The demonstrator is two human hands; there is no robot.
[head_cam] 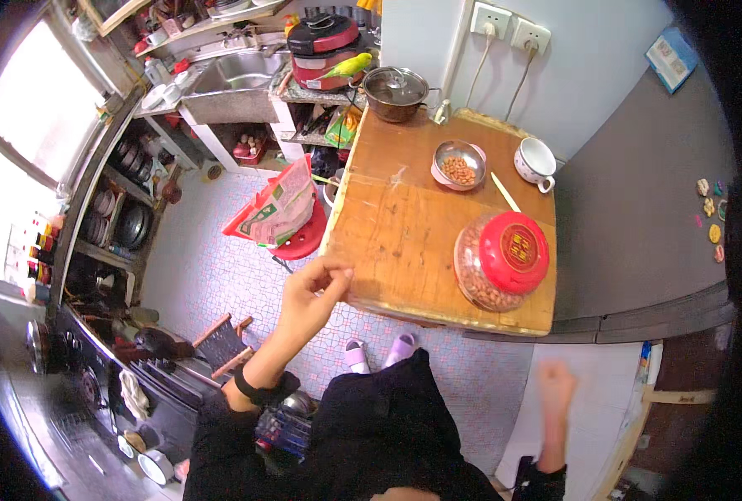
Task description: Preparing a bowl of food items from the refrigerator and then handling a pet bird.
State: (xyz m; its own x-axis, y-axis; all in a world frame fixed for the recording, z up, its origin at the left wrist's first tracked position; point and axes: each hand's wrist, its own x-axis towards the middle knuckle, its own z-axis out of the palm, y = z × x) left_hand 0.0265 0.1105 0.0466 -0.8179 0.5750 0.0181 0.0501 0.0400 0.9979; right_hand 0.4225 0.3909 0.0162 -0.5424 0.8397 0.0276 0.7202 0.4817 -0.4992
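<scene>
My left hand (314,288) is at the near left corner of a wooden table (396,250), its thumb bent against curled fingers. Nothing shows in it. Lower right, beyond the table's near edge, my right hand (555,379) is blurred and looks closed; whether it holds anything cannot be made out. A clear plastic jar (480,282) of peanuts with a red lid (515,250) stands on the table's right side. Behind it lie a pale knife-like strip (505,191), a pink-rimmed metal bowl (440,177) with some peanuts (458,170), and a white enamel mug (535,161).
A lidded glass pot (396,94) stands at the table's back corner. A yellow-green parakeet (349,66) perches by a red electric cooker (321,44). Left of the table, a printed plastic bag (277,203) rests on a red stool (305,235). A folding stool (224,344) stands on the floor.
</scene>
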